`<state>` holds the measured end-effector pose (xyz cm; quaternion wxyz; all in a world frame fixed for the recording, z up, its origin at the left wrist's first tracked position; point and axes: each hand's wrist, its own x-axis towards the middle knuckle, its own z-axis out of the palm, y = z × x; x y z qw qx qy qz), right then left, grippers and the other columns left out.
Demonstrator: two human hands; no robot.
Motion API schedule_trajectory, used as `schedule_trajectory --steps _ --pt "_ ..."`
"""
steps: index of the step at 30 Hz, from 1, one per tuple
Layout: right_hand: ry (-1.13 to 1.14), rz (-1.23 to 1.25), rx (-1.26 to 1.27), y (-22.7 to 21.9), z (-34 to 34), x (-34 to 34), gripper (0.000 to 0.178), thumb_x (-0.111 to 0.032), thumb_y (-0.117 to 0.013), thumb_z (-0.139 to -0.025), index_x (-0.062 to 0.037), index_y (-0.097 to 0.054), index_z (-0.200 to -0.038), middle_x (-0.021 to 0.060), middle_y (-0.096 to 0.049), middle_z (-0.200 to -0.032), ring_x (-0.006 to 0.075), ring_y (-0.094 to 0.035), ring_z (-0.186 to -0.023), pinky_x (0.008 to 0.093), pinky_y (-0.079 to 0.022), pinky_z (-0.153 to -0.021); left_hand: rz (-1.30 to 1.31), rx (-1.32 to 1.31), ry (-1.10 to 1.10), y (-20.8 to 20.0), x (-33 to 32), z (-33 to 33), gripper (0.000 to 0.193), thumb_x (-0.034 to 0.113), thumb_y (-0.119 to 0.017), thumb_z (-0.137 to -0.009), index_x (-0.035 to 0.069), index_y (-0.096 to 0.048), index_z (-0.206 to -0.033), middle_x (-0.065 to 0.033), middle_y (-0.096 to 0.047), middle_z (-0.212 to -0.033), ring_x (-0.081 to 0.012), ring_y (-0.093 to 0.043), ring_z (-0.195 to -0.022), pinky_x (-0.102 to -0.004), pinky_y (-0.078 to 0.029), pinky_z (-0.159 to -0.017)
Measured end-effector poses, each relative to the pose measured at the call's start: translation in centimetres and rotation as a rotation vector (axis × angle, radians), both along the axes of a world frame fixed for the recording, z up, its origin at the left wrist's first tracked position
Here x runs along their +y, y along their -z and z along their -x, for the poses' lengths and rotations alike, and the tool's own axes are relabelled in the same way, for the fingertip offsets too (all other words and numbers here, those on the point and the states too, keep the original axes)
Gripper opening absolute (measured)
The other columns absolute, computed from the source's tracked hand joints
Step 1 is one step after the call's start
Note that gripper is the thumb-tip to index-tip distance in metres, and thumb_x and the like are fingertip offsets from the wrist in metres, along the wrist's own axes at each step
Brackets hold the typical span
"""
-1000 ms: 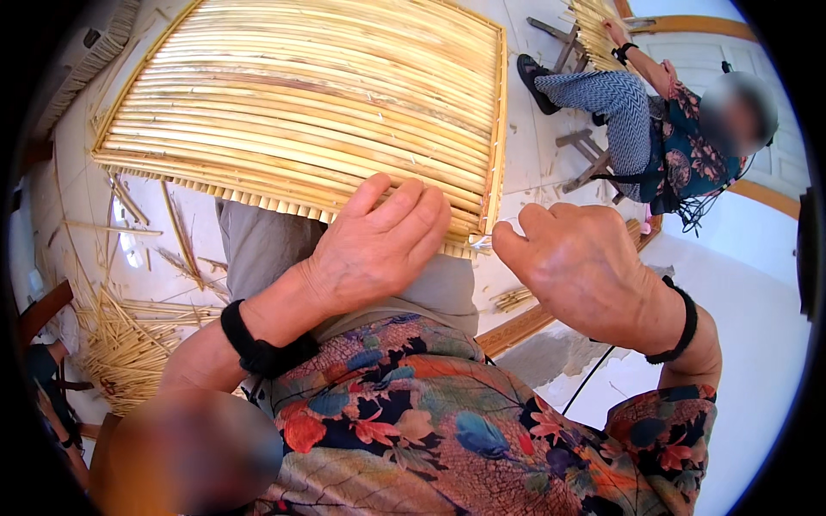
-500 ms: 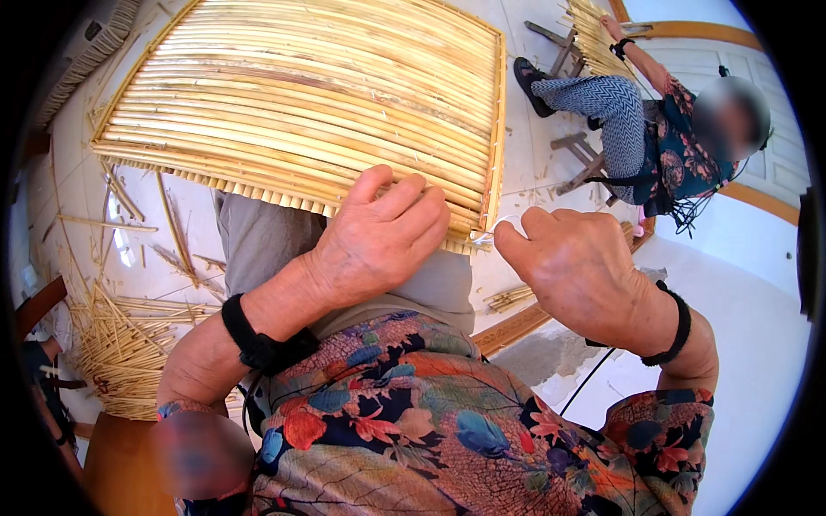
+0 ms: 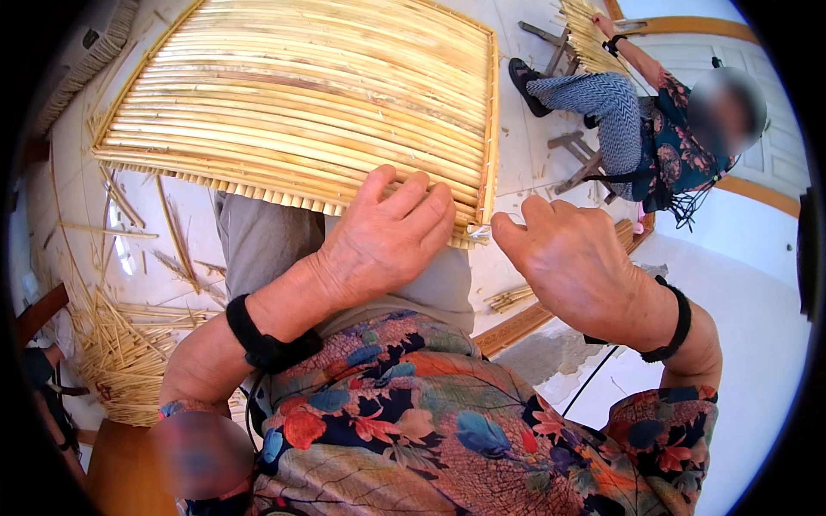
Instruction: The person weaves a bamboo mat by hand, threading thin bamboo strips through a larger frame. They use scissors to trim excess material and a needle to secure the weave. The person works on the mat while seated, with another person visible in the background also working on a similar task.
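The panel of pale yellow stalks [image 3: 310,107] lay ahead of the person, its near edge over the grey trousers [image 3: 267,245]. Its stalks ran from side to side, and a narrow strip bound the right edge. The left hand [image 3: 383,236] was over the near edge toward the right corner, its bent fingers [image 3: 403,199] lying on the top stalks; whether the thumb gripped from below could not be told. The right hand [image 3: 572,271] was just off that corner, beyond the panel, with its fingers clenched toward the palm. The corner thus lay between the two hands — just right of the left fingers, just left of the right ones. A small white strand [image 3: 478,230] showed there, near the tip of the right hand's foremost digit; whether the right fingers held its end could not be made out.

A black band [image 3: 248,331] circled the left wrist, and another was on the right. On the pale floor [image 3: 185,206], at the left, lay a heap of loose stalks [image 3: 129,361]. At the upper right sat a co-worker [image 3: 680,146], one hand touching another stalk piece [image 3: 588,39] — well apart from this panel.
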<state>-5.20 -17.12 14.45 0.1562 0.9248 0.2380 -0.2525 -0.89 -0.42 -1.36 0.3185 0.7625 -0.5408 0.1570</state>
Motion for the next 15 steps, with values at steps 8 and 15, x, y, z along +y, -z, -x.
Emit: schedule_trajectory --steps 8,15 --pt "-0.067 -0.033 -0.040 0.3 -0.2 0.5 0.008 -0.009 -0.061 -0.069 -0.0042 -0.057 -0.072 0.0076 -0.055 -0.064 0.0187 -0.062 -0.057 0.0286 -0.049 -0.045 0.052 0.016 0.014 0.2 0.6 -0.4 0.033 0.012 -0.063 -0.068 0.001 -0.060 -0.099 -0.0086 -0.058 -0.102 -0.0227 -0.056 -0.098 -0.0408 -0.042 -0.082" --pt "-0.111 -0.064 -0.044 0.4 -0.8 0.6 0.008 -0.010 -0.060 -0.069 -0.0047 -0.055 -0.072 0.0073 -0.055 -0.064 0.0191 -0.062 -0.056 0.0294 -0.049 -0.045 0.089 0.019 0.016 0.3 1.1 -0.7 0.031 0.013 -0.062 -0.068 0.001 -0.060 -0.097 -0.0086 -0.059 -0.101 -0.0225 -0.057 -0.097 -0.0407 -0.043 -0.082"
